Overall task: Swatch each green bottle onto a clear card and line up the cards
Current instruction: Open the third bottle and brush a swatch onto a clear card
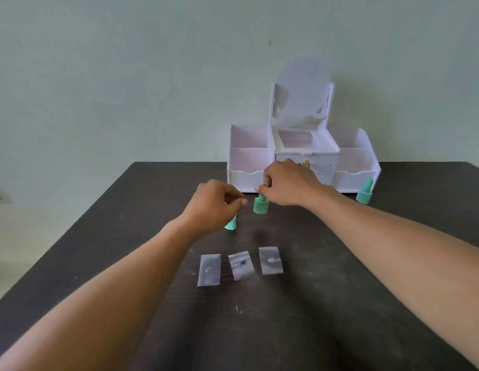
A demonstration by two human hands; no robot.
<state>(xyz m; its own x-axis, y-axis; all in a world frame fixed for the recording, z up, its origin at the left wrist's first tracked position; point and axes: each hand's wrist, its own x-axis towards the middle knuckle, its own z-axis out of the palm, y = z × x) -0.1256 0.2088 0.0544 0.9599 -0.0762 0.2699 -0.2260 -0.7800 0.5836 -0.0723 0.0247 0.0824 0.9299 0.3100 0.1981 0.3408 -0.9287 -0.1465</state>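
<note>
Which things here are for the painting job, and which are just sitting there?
For the job: three green bottles; three clear cards.
Just there: white organizer; dark table.

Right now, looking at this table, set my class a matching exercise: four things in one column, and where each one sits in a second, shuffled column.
Things
1. far bottle
2. middle bottle
3. left card
4. organizer

Places
A. nearest the left forearm, at the left end of the row of cards
B. under the right hand, its cap pinched
C. at the back of the table, against the wall
D. standing alone by the organizer's right corner

Pairs: 1-D, 2-B, 3-A, 4-C
</note>
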